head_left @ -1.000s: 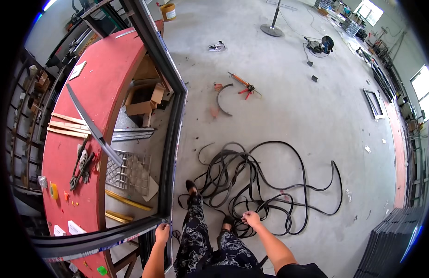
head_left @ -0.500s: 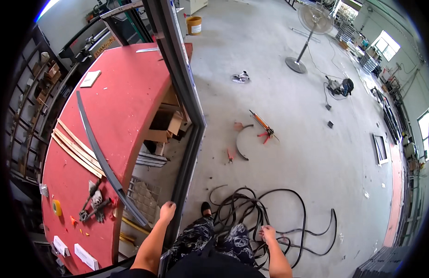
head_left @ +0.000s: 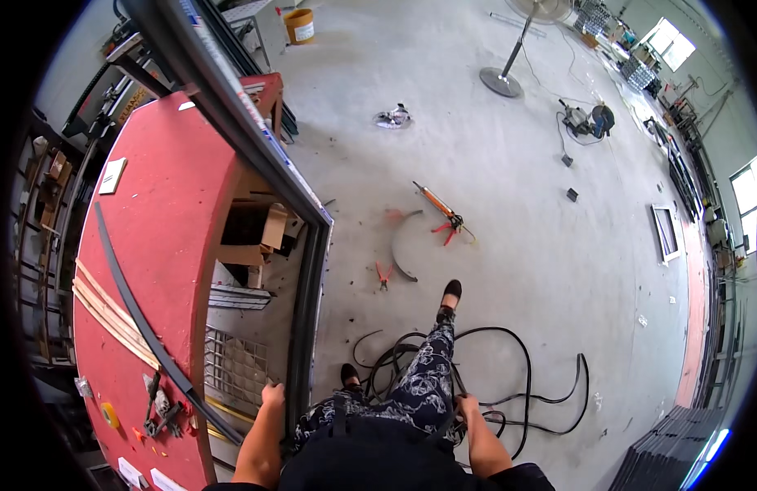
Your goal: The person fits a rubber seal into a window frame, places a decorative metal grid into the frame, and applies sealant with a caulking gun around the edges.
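Head view, looking down past the person's own body: a dark frame (head_left: pixel 306 303) stands just right of the left hand (head_left: pixel 272 395), its long axis running away from the person along that side, then bending at a corner and slanting up and left, across the far end of a red table (head_left: pixel 170 188). The left hand is clearly the nearer one; its fingers are curled, level with the near stretch of the frame, but whether this grip touches the frame or closes on anything cannot be told. The right hand (head_left: pixel 468 404) is well apart from the frame, beyond both legs, low beside the right thigh and over loops of black hose (head_left: pixel 527 385) on the floor. Its fingers are bent too, and whether that grip holds anything is unclear. The right foot (head_left: pixel 451 290) is set ahead of the left foot (head_left: pixel 350 375), which stands near the frame. Farther ahead on the floor, right of the frame's corner, lie red pliers (head_left: pixel 383 277) and an orange caulking gun (head_left: pixel 436 203).
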Motion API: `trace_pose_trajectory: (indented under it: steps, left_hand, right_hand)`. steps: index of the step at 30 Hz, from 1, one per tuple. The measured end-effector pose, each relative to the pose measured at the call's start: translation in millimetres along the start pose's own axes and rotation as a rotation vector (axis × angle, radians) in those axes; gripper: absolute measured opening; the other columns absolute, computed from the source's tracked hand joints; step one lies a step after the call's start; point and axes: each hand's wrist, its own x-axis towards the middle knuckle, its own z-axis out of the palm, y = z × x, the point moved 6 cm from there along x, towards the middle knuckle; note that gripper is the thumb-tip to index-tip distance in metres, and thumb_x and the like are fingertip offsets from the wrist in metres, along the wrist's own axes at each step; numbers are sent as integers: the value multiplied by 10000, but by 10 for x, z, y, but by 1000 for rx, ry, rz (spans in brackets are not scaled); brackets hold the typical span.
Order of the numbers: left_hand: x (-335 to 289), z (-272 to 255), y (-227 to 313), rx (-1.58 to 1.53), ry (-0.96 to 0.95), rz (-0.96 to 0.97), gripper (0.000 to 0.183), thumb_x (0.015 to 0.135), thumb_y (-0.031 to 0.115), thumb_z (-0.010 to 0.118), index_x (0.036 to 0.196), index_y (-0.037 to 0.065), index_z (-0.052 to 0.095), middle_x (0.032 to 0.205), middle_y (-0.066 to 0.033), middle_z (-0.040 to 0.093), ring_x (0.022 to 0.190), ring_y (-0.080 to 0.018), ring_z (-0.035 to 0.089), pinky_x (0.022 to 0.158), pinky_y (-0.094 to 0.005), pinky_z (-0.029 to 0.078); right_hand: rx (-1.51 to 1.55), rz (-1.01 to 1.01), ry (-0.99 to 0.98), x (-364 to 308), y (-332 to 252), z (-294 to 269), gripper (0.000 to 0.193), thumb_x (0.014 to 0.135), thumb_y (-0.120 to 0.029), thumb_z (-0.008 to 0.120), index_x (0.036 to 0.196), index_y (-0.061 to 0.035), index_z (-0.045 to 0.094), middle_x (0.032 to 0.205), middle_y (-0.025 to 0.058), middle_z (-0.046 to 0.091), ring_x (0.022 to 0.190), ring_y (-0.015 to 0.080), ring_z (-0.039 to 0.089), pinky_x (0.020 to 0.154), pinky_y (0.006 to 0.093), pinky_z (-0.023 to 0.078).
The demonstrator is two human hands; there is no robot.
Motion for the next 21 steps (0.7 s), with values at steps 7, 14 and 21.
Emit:
trace_pose_trajectory:
  steps: [7,14,21]
  left_hand:
    - [-358,587,337,-316,22,-337,69,834,96,562,897,102,534,661,-29,495,576,-189,528,482,-325,420]
    - [-1776,2325,3172,49,-130,202,230,911,181,612,1015,-20,655,851,-49,660,792,-119,598,737,-276,483]
    - [-2243,3347,4661,-76,-350,434,211,948,119,575,1115,4,633,952,-52,635,777,-107,584,737,-261,484]
  right_hand:
    - [-629,-446,-10,2486,-816,-699,225,812,-177,559,909,-72,732,758,137,710,642,304,678,615,388,535]
    - [145,-187,-75,2710,-3413,-1559,162,949,-130,539,986,10,611,780,105,683,623,173,657,555,288,535]
    - [-50,1,-146,3219,-3552,-1412,169,942,-116,537,1027,6,619,820,111,688,667,171,674,594,286,549]
